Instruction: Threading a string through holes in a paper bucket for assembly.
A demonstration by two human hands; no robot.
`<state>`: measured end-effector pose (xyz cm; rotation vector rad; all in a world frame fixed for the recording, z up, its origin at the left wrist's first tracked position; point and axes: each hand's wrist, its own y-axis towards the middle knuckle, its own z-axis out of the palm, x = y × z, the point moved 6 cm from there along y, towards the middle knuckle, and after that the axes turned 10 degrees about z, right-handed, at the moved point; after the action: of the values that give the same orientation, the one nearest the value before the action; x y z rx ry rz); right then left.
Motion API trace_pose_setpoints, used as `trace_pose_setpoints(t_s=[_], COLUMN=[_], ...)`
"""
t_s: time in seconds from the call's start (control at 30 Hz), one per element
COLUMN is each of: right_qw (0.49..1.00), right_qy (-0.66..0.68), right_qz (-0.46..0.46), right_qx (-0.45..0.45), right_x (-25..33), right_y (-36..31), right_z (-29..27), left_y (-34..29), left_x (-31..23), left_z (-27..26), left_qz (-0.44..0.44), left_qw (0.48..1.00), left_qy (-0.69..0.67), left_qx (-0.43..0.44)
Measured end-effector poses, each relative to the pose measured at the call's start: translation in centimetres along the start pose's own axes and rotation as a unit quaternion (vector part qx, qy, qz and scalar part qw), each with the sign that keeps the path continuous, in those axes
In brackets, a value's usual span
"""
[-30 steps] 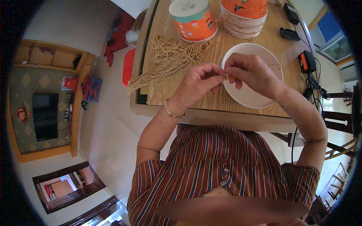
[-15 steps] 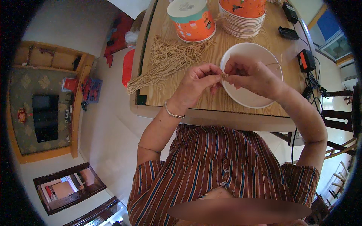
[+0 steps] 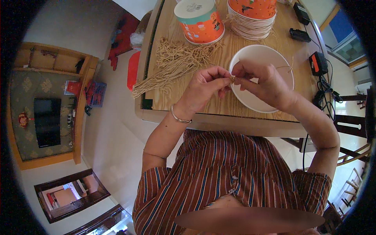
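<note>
One table [image 3: 219, 107] fills the upper middle of the frame, wood-grained, and I work at its near edge. At the top stands a stack of orange buckets [image 3: 252, 9] with pale rims; left of it, an upturned bucket [image 3: 201, 29]. Right of centre is my white-lined bucket [image 3: 250, 101], mouth up: a cord [image 3: 290, 67] crosses its right wall, so that side looks done to me. The bundle of cords [image 3: 176, 58], upper left of centre, lies loose, so I judge plenty is left. My left hand [image 3: 203, 84] and right hand [image 3: 266, 84] meet over the bucket's left rim, fingertips pinching a tiny pale piece [image 3: 232, 78], probably a cord end, unfinished; my fingers mostly hide it.
</note>
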<state>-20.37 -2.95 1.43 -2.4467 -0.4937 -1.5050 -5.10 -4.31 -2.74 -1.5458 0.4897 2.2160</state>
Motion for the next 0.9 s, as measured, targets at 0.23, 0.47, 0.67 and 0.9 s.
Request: trace_pose_setpoints(t_s=[0.23, 0.47, 0.67, 0.9], right_qw=[0.994, 0.995, 0.990, 0.996], right_qy=[-0.035, -0.050, -0.096, -0.066], right_qz=[-0.094, -0.074, -0.084, -0.045], right_qx=[-0.045, -0.049, -0.057, -0.041], right_x=[1.3, 0.9, 0.5, 0.3], right_y=[-0.5, -0.4, -0.5, -0.2], right_z=[-0.1, -0.3, -0.2, -0.2], left_y=[0.0, 0.0, 0.1, 0.1], left_x=[-0.1, 0.3, 0.2, -0.1], left_z=[-0.1, -0.4, -0.3, -0.2], left_qz=[-0.003, -0.009, -0.009, -0.007], left_qw=[1.000, 1.000, 1.000, 0.999], left_qy=[0.006, -0.010, 0.002, 0.037], left_qx=[0.005, 0.018, 0.010, 0.021])
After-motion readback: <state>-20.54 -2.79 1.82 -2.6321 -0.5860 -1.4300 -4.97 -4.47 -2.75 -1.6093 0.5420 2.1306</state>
